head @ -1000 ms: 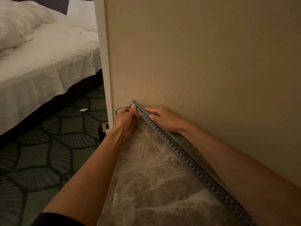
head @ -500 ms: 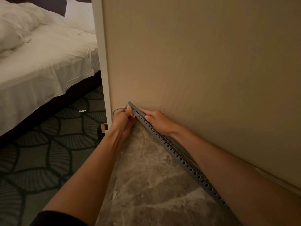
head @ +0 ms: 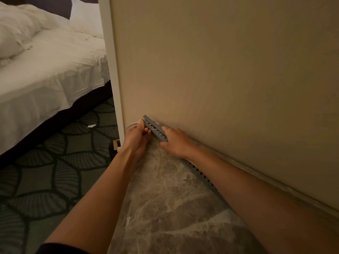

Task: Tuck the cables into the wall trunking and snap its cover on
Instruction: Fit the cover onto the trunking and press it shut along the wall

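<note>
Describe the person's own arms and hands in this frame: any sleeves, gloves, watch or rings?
The left hand and right hand are ungloved, and no ring, watch or bracelet shows on either. The left forearm and right forearm are bare. A dark sleeve shows on the left arm at the bottom edge of the frame. No markings are visible in this dim light.

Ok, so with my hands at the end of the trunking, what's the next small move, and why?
Probably feed the cable into the trunking at its far end. Your left hand grips the cable right beside that end, where it loops outside the channel, and your right hand rests on the trunking, seemingly steadying it by the wall.
</note>
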